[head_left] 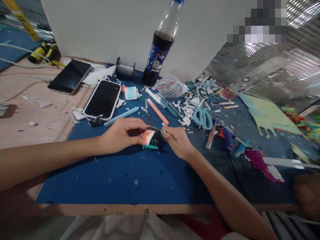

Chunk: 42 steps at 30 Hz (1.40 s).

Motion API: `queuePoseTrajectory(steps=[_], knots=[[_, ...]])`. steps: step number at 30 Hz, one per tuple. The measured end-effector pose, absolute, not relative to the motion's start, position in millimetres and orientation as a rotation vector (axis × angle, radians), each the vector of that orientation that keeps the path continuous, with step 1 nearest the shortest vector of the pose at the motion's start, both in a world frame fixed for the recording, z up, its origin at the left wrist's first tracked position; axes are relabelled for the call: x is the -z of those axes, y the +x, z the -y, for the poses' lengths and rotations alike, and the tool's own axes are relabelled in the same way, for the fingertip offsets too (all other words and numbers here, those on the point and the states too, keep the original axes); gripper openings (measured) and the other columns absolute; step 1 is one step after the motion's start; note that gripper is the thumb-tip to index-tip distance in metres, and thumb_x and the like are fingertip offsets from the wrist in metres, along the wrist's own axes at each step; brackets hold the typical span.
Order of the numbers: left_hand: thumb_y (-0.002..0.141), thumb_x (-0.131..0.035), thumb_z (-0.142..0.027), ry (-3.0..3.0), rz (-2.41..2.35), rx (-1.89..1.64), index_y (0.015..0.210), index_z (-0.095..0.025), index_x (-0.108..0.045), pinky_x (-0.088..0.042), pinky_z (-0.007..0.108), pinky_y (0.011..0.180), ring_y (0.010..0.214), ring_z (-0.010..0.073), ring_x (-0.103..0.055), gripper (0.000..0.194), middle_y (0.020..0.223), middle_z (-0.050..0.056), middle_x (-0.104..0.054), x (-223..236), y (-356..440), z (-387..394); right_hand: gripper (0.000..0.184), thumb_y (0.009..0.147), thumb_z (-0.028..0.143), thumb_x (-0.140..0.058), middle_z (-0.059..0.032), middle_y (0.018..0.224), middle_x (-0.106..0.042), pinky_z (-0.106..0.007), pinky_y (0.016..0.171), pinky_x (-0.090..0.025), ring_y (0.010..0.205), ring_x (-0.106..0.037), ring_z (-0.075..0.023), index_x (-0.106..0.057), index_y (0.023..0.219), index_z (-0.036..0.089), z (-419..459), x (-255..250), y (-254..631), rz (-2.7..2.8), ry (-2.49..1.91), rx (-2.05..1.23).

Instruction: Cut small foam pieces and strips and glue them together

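Below your grip [153, 132], a blue mat [112, 183] covers part of the wooden table [47, 116]. Beyond it stands your cola bottle [156, 56]; two phones [103, 100] lie to its left, light-blue scissors [203, 118] and white scraps [186, 120] to its right.

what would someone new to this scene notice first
Probably the clear plastic cola bottle with a blue label, standing at the back against a pale panel. Next, the two bare hands, left and right, meeting over the blue mat, then the light-blue-handled scissors right of them.
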<state>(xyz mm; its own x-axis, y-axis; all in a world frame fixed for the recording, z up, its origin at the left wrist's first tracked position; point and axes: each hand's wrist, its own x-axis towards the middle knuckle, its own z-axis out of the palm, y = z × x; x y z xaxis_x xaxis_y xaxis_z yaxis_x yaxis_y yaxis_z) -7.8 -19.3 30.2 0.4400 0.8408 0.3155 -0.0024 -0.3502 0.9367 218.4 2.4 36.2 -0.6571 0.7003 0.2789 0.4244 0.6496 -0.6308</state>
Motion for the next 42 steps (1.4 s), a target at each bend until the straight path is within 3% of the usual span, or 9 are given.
queuePoseTrajectory(steps=[14,21,42], knots=[[0.079,-0.071,-0.032,1.709,-0.647,-1.136,0.096,-0.014,-0.070,-0.057,0.023,0.060,0.072,0.0144,-0.065,0.025,0.085,0.007,-0.067,-30.3,-9.3,20.3,0.053,0.096,0.057,-0.020,0.0057,0.047,-0.030,-0.022,0.042,-0.022,0.038,-0.029,-0.0067,-0.034,0.060,0.020,0.6,-38.2,218.9,2.354,-0.847,-0.786],[0.077,-0.071,-0.020,1.696,-0.707,-1.105,0.098,-0.016,-0.071,-0.056,0.022,0.059,0.073,0.0132,-0.063,0.022,0.084,0.005,-0.067,-31.5,-9.3,20.8,0.047,0.098,0.049,-0.027,0.0062,0.048,-0.029,-0.022,0.043,-0.022,0.039,-0.029,-0.0065,-0.033,0.061,0.020,0.4,-38.1,218.5,2.372,-0.858,-0.699],[0.081,-0.068,-0.025,1.779,-0.727,-1.027,0.100,-0.015,-0.070,-0.053,0.021,0.058,0.068,0.0116,-0.061,0.022,0.080,0.003,-0.065,-31.3,-7.2,21.3,0.051,0.099,0.050,-0.022,0.0052,0.049,-0.034,-0.022,0.044,-0.021,0.042,-0.029,-0.0071,-0.039,0.062,0.019,6.3,-37.8,213.6,2.424,-0.913,-0.632]])
